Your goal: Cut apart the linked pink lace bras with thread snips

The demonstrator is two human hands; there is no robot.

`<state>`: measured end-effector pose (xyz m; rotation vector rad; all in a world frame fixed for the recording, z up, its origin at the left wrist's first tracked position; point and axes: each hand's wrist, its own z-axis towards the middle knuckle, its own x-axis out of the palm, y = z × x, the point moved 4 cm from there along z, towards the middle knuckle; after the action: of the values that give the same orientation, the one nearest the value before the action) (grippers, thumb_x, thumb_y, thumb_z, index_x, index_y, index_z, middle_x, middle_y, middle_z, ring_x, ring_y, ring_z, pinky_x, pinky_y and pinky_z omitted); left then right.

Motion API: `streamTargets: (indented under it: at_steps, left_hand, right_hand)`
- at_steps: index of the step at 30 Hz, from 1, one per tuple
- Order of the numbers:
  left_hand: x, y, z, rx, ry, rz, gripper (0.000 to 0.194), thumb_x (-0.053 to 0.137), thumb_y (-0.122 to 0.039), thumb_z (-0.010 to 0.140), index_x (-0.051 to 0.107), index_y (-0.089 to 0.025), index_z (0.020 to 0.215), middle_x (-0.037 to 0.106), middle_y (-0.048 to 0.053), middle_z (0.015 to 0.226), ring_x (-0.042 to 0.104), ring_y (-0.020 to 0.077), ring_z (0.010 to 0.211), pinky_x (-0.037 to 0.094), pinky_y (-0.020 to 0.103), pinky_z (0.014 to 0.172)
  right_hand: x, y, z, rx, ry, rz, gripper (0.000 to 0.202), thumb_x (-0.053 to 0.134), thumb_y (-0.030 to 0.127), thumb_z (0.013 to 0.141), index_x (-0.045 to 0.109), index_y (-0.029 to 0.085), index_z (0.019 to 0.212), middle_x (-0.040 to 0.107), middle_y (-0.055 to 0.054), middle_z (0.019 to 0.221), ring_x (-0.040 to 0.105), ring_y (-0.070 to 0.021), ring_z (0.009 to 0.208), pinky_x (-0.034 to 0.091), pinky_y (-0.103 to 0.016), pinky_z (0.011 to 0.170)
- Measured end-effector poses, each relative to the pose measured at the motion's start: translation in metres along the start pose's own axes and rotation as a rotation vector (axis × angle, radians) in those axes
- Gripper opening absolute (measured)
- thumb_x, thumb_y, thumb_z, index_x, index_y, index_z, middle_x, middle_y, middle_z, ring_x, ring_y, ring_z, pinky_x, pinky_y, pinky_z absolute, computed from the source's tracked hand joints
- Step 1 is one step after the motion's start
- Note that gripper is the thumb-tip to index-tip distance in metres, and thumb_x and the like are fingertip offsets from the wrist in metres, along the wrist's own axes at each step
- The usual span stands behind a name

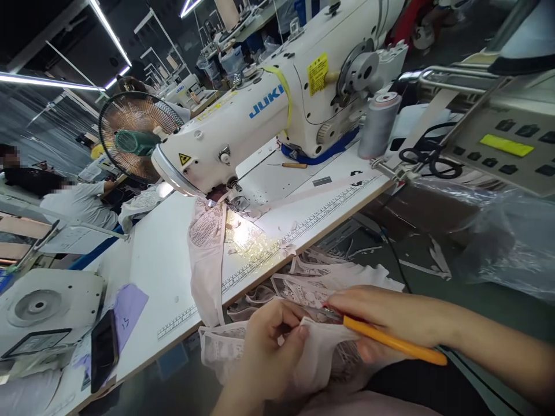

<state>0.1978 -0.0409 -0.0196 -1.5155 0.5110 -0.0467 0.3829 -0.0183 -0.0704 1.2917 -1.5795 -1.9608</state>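
Observation:
Above the lap, at the table's front edge, my left hand pinches the edge of a pale pink fabric piece. My right hand, to its right, is closed around an orange-handled tool, its metal end at the fabric's edge beside my left fingers. The tool's tip is partly hidden by my right fingers. More pale lace pieces hang behind both hands. Another lace piece lies under the needle area of the white sewing machine and drapes over the table edge.
The white table carries a printed ruler, a phone on purple fabric, a thread cone and a small wooden-handled tool. A fan stands behind the machine. A person in a pale shirt sits at the left.

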Motion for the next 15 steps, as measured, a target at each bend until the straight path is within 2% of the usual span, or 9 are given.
streamTargets:
  at_steps: [2, 5, 10, 15]
  left_hand:
    - [-0.004, 0.001, -0.001, -0.016, -0.047, 0.006, 0.023, 0.061, -0.022, 0.084, 0.048, -0.019, 0.065, 0.062, 0.006, 0.074, 0.059, 0.0159, 0.07, 0.045, 0.023, 0.06]
    - [-0.011, 0.003, -0.002, -0.037, -0.115, 0.032, 0.023, 0.062, -0.021, 0.081, 0.048, -0.018, 0.064, 0.063, 0.007, 0.077, 0.058, 0.0164, 0.071, 0.044, 0.023, 0.059]
    - [-0.016, 0.01, -0.004, -0.077, -0.143, 0.033, 0.023, 0.061, -0.021, 0.083, 0.048, -0.018, 0.065, 0.065, 0.009, 0.081, 0.057, 0.0163, 0.069, 0.041, 0.024, 0.057]
    - [-0.019, 0.015, -0.005, -0.073, -0.19, 0.045, 0.021, 0.061, -0.022, 0.083, 0.05, -0.017, 0.065, 0.064, 0.009, 0.081, 0.053, 0.0146, 0.066, 0.038, 0.023, 0.055]
  right_hand:
    - [0.005, 0.003, 0.001, 0.006, 0.009, -0.049, 0.054, 0.039, 0.076, 0.085, 0.035, 0.024, 0.072, 0.047, -0.001, 0.071, 0.045, -0.0199, 0.061, 0.034, -0.032, 0.056]
    - [0.008, 0.006, 0.0, 0.057, -0.021, -0.122, 0.054, 0.045, 0.077, 0.081, 0.033, 0.025, 0.07, 0.048, -0.001, 0.068, 0.044, -0.0203, 0.058, 0.033, -0.031, 0.054]
    - [0.006, 0.013, -0.006, 0.219, -0.065, -0.258, 0.046, 0.06, 0.068, 0.075, 0.05, 0.023, 0.072, 0.063, -0.008, 0.077, 0.059, -0.0276, 0.07, 0.044, -0.035, 0.063]
    - [0.006, 0.013, -0.011, 0.323, -0.089, -0.285, 0.041, 0.069, 0.061, 0.07, 0.057, 0.022, 0.073, 0.064, -0.008, 0.075, 0.062, -0.0307, 0.07, 0.047, -0.037, 0.063]
